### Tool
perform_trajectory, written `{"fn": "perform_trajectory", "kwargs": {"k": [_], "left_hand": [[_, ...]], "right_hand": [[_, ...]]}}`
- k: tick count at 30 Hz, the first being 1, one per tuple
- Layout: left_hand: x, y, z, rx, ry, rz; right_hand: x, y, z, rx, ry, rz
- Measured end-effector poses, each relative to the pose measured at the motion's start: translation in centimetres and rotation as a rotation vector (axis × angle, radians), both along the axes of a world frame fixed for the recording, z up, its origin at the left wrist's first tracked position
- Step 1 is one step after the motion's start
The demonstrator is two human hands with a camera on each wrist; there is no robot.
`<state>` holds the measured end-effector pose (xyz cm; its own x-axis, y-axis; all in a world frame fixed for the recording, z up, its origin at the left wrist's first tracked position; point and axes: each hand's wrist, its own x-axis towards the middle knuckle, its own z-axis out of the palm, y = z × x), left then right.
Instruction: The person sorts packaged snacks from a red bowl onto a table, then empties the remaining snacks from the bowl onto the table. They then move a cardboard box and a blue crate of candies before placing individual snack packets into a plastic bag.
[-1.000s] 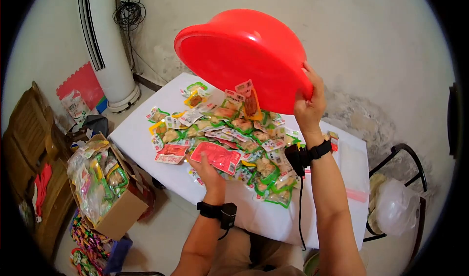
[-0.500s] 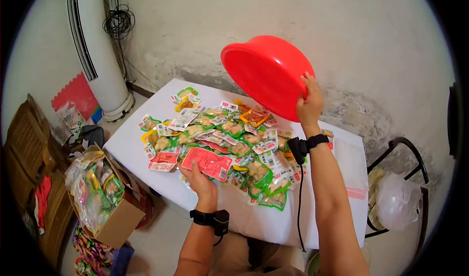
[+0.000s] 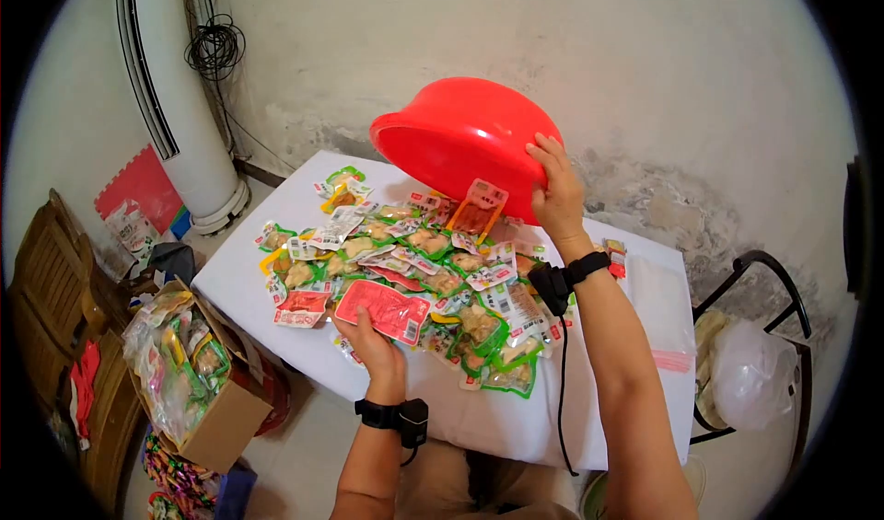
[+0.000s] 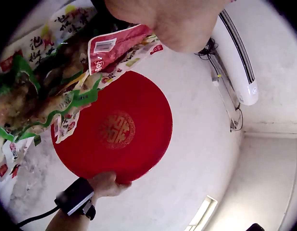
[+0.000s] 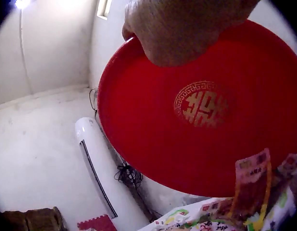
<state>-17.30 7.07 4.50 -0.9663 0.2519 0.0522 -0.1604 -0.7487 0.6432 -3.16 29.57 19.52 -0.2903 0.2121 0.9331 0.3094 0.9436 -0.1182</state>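
A red plastic basin is tipped on its side over the far part of the table, with its mouth toward the pile. My right hand grips its rim on the right. Inside it, a gold emblem shows in the right wrist view. Below lies a heap of sealed food packets, many with green edges. One orange-edged packet stands upright at the basin's lower edge. At the heap's near side, my left hand holds a flat red packet, thumb on top; its other fingers are mostly hidden.
A cardboard box full of packets stands left of the table. Clear plastic bags lie at the table's right end. A black-framed chair with a white bag is at the right. A black cable hangs from the right wrist.
The basin, held by my right hand, first swung right and down, then back left over the pile. The orange-edged packet lay flatter half a second ago. My left hand stays at the red packet.
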Motion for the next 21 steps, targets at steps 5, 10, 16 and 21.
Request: {"fn": "perform_trajectory", "kwargs": {"k": [5, 10, 16, 21], "left_hand": [[-0.2, -0.3, -0.5, -0.023, 0.015, 0.02], [-0.3, -0.8, -0.7, -0.048, -0.019, -0.027], [0.6, -1.4, 0.8, -0.06, -0.004, -0.03], [1.1, -1.9, 1.0, -0.214, 0.112, 0.039]], "right_hand": [[1.1, 0.8, 0.0, -0.036, 0.069, -0.01], [1.8, 0.5, 0.9, -0.044, 0.156, -0.022], [3.0, 0.5, 2.1, -0.001, 0.211, -0.046], [5.2, 0.2, 3.0, 0.006, 0.289, -0.052]]}}
